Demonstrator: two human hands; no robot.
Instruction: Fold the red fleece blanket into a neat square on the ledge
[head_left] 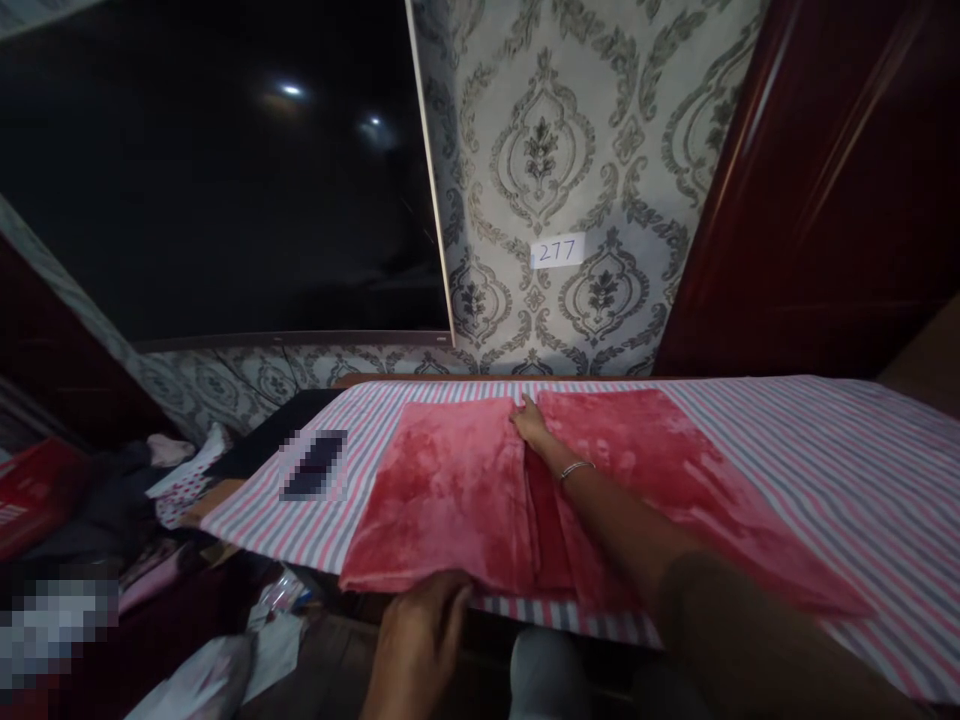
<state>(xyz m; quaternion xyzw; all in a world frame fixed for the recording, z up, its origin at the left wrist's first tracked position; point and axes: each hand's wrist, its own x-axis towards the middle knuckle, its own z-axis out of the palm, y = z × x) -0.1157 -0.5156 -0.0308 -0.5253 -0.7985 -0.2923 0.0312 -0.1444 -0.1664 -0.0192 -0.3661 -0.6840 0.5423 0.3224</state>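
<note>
A red plush cloth [450, 490] lies on a striped sheet, its left part folded into a thick panel. Its right part [645, 450] spreads out flatter, and a darker red strip shows in the gap between them. My right hand [531, 422], wearing a silver bracelet [576, 470], reaches across to the far edge and pinches the cloth at the inner corner of the left panel. At the near edge of that panel, my left hand [421, 620] is closed with bent fingers against the cloth; its fingertips are partly hidden.
The pink, grey and white striped sheet [810, 470] covers the table. A blurred-out dark object [315, 465] lies on its left side. Clothes and bags [82, 510] are heaped at the left. Behind are a large dark screen [225, 180] and a patterned wall with a label [557, 250].
</note>
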